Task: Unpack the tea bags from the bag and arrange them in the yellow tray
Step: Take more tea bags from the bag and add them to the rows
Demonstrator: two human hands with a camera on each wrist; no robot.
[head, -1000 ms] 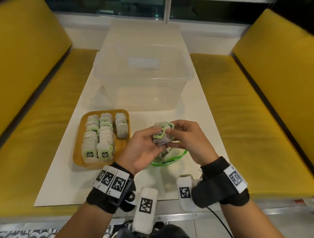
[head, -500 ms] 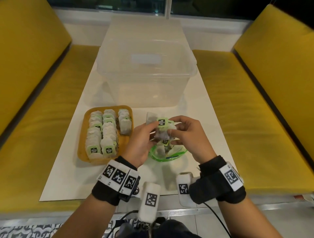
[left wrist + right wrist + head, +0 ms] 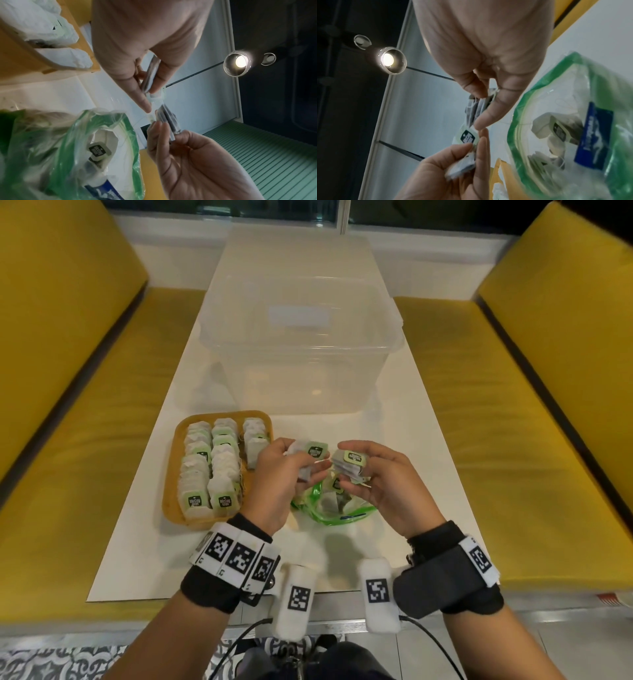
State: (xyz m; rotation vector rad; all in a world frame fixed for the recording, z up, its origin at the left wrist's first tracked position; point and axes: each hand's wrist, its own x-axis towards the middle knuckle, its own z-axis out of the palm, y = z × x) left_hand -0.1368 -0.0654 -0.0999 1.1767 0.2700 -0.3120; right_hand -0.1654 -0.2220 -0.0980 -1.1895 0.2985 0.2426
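Handling of the tea bags: judged light, soft and easily crushed; paper tags and thin strings are likely to snag on one another.
Left grip: a tea bag [image 3: 306,455] is pinched between thumb and fingers of the left hand [image 3: 274,484], its green tag facing up.
Right grip: a small stack of tea bags [image 3: 349,465] is clasped edge-on by the right hand [image 3: 380,484].
Where to take hold: the flat faces near the tagged top are best pinched (a pull on the string alone could tear it loose).
Location of the rest: more bags lie in the green zip bag [image 3: 329,508] on the counter [image 3: 411,474] below both hands; three rows are already filed in the yellow tray [image 3: 171,474].
Open room: bare tray floor is seen in the near half of the right-hand row.
Edges: the tray rim is low and lies just left of the left hand; the clear plastic bin [image 3: 301,344] stands behind, close to the tray's far edge.
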